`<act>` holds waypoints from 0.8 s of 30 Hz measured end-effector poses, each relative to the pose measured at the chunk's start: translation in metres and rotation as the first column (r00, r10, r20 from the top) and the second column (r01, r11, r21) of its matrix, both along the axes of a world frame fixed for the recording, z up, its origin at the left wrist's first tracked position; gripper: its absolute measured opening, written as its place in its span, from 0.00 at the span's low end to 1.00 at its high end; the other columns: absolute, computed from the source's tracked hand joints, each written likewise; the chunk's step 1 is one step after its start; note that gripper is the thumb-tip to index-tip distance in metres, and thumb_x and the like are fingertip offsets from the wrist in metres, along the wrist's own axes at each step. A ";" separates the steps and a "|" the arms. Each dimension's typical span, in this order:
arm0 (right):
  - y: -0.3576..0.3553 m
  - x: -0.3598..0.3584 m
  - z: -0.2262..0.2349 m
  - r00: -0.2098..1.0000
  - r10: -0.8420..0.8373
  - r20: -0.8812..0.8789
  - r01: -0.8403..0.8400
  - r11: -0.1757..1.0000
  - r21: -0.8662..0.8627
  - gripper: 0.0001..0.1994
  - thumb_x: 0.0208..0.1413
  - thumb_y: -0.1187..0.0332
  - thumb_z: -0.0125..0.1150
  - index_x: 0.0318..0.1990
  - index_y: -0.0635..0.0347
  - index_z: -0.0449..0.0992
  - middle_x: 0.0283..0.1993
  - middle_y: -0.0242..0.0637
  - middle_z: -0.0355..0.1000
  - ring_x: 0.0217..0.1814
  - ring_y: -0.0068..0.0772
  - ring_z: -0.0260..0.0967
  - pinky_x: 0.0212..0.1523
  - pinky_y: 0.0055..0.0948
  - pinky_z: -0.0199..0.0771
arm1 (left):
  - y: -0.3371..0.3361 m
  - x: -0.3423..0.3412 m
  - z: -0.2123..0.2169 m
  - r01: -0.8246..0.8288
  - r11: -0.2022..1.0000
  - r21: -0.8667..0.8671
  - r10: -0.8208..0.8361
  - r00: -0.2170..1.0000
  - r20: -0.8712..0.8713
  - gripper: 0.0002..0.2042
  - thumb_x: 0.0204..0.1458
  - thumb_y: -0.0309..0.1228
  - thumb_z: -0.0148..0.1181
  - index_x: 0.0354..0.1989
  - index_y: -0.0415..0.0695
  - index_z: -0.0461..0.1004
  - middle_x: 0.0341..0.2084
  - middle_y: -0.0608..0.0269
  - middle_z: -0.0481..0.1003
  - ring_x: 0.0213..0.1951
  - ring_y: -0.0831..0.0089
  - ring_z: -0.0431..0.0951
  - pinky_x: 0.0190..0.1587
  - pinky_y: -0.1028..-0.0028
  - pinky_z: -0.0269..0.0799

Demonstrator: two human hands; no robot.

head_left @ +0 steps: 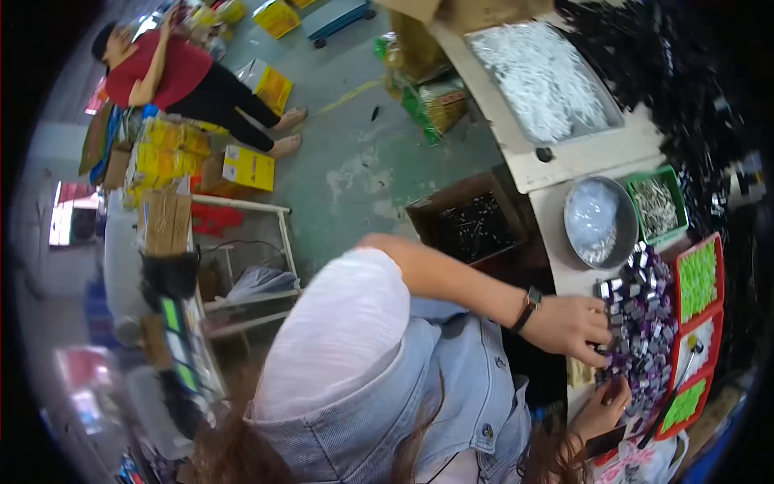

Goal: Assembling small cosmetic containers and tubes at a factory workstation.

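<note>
A heap of small purple and silver block-like parts (645, 331) lies on the work table at the right. My left hand (568, 327), with a dark watch at the wrist, reaches onto the heap's near edge. Its fingers are bent but apart, and I see nothing held in them. Lower down, my right hand (601, 413) is at the heap's lower edge. Its thumb and fingers are curled together; whatever may be between them is too small to make out.
Red trays (676, 323) of green and white pieces line the heap's far side. A round metal bowl (601, 222), a green basket (657, 206) and a metal tray (544, 81) of white pieces stand above. An open carton (468, 218) is below the table edge. Another person (185, 81) stands upper left.
</note>
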State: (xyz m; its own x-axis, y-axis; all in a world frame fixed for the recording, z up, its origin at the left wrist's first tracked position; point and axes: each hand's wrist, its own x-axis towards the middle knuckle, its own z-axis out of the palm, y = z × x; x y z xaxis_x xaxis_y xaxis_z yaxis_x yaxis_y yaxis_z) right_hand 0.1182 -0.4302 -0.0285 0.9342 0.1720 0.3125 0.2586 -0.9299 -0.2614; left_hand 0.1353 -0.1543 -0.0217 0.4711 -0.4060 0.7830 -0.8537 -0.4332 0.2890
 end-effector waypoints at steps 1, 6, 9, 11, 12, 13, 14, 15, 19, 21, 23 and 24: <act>0.004 0.002 0.001 1.000 -0.001 0.004 0.001 1.000 -0.008 0.13 0.55 0.73 0.61 0.48 0.62 0.73 0.46 0.43 0.72 0.40 0.42 0.74 0.36 0.31 0.75 | -0.007 -0.007 -0.016 -0.028 1.000 0.010 0.029 0.998 -0.053 0.11 0.45 0.30 0.57 0.39 0.50 0.74 0.31 0.64 0.69 0.38 0.64 0.72 0.46 0.63 0.67; 0.003 0.009 -0.004 0.997 0.072 -0.016 -0.073 0.997 -0.024 0.12 0.57 0.73 0.59 0.48 0.65 0.72 0.46 0.43 0.71 0.41 0.39 0.72 0.40 0.30 0.74 | -0.019 -0.016 -0.048 -0.026 0.998 -0.053 0.023 0.998 -0.066 0.11 0.44 0.30 0.58 0.38 0.50 0.75 0.34 0.64 0.72 0.45 0.62 0.71 0.53 0.60 0.64; -0.006 0.009 -0.003 0.999 -0.036 -0.006 0.036 0.989 0.142 0.12 0.62 0.70 0.54 0.49 0.67 0.71 0.45 0.43 0.72 0.43 0.35 0.71 0.44 0.28 0.72 | -0.024 -0.011 -0.052 0.030 0.999 -0.020 -0.032 0.997 -0.070 0.11 0.43 0.30 0.58 0.38 0.52 0.76 0.34 0.65 0.73 0.45 0.63 0.72 0.57 0.59 0.61; -0.023 0.010 -0.006 0.995 -0.087 0.052 0.068 0.956 0.284 0.13 0.65 0.68 0.50 0.51 0.68 0.69 0.46 0.46 0.72 0.45 0.34 0.72 0.48 0.28 0.72 | -0.024 -0.008 -0.053 0.038 0.999 -0.037 -0.040 0.997 -0.061 0.11 0.43 0.30 0.58 0.37 0.52 0.77 0.33 0.66 0.73 0.45 0.63 0.72 0.57 0.59 0.62; -0.021 0.005 0.000 0.993 -0.118 -0.024 0.116 0.875 0.470 0.13 0.66 0.68 0.49 0.52 0.68 0.68 0.46 0.47 0.72 0.46 0.35 0.72 0.49 0.29 0.72 | -0.026 -0.009 -0.051 0.055 0.997 -0.047 -0.058 0.997 -0.057 0.11 0.43 0.30 0.58 0.37 0.52 0.77 0.32 0.66 0.73 0.45 0.63 0.72 0.57 0.59 0.62; -0.019 0.000 0.006 0.985 -0.137 -0.102 0.170 0.756 0.632 0.13 0.66 0.69 0.48 0.53 0.68 0.68 0.47 0.48 0.71 0.47 0.36 0.72 0.50 0.30 0.72 | -0.025 -0.008 -0.050 0.077 0.996 -0.049 -0.080 0.995 -0.058 0.11 0.43 0.30 0.58 0.37 0.52 0.77 0.32 0.66 0.73 0.45 0.64 0.72 0.57 0.59 0.63; -0.016 -0.004 0.011 0.973 -0.142 -0.180 0.229 0.603 0.764 0.13 0.66 0.69 0.46 0.53 0.68 0.67 0.48 0.49 0.71 0.48 0.37 0.72 0.52 0.31 0.72 | -0.021 -0.006 -0.050 0.102 0.993 -0.053 -0.106 0.993 -0.059 0.10 0.43 0.30 0.58 0.37 0.52 0.77 0.31 0.67 0.74 0.44 0.64 0.73 0.56 0.59 0.64; -0.021 -0.009 0.013 0.974 -0.137 -0.183 0.228 0.548 0.805 0.14 0.67 0.69 0.45 0.55 0.69 0.65 0.48 0.52 0.70 0.49 0.41 0.72 0.53 0.35 0.73 | -0.025 -0.001 -0.046 0.155 0.984 -0.083 -0.159 0.986 -0.047 0.10 0.43 0.30 0.58 0.37 0.51 0.77 0.31 0.67 0.74 0.44 0.64 0.73 0.56 0.59 0.64; -0.005 -0.020 0.018 0.918 0.012 -0.396 0.388 0.169 0.906 0.17 0.65 0.67 0.47 0.57 0.67 0.65 0.54 0.42 0.66 0.51 0.39 0.69 0.55 0.32 0.69 | -0.005 -0.003 -0.047 0.157 0.985 -0.074 -0.163 0.983 -0.080 0.16 0.45 0.27 0.57 0.45 0.51 0.75 0.42 0.63 0.74 0.52 0.62 0.72 0.59 0.56 0.64; -0.004 -0.027 0.015 0.882 0.247 -0.402 0.440 -0.121 0.890 0.20 0.64 0.66 0.49 0.62 0.61 0.62 0.51 0.36 0.69 0.48 0.30 0.69 0.52 0.28 0.70 | -0.002 -0.016 -0.046 0.019 0.997 0.070 -0.011 0.994 -0.106 0.19 0.46 0.27 0.56 0.50 0.52 0.74 0.51 0.66 0.73 0.58 0.65 0.69 0.63 0.57 0.61; 0.011 -0.037 0.026 0.886 0.244 -0.393 0.439 -0.173 0.882 0.21 0.63 0.68 0.51 0.62 0.60 0.62 0.50 0.37 0.69 0.46 0.26 0.70 0.49 0.24 0.72 | -0.007 -0.025 -0.039 -0.012 0.992 0.125 0.028 0.991 -0.131 0.19 0.48 0.28 0.57 0.51 0.53 0.73 0.52 0.65 0.72 0.58 0.65 0.69 0.64 0.59 0.60; 0.020 -0.041 0.033 0.880 0.223 -0.420 0.461 -0.184 0.868 0.21 0.63 0.68 0.51 0.62 0.59 0.62 0.50 0.38 0.69 0.46 0.26 0.70 0.48 0.23 0.73 | -0.008 -0.029 -0.037 -0.021 0.989 0.143 0.041 0.989 -0.140 0.19 0.48 0.28 0.58 0.52 0.53 0.73 0.53 0.65 0.71 0.58 0.65 0.69 0.64 0.59 0.59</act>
State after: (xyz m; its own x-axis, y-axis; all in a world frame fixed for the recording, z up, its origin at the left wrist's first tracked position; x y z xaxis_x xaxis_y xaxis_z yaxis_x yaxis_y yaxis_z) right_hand 0.0775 -0.4106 0.0047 0.9375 -0.1224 -0.3258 -0.2316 0.4791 -0.8466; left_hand 0.1065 -0.1625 -0.0592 0.5877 -0.4912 0.6429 -0.7938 -0.5037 0.3408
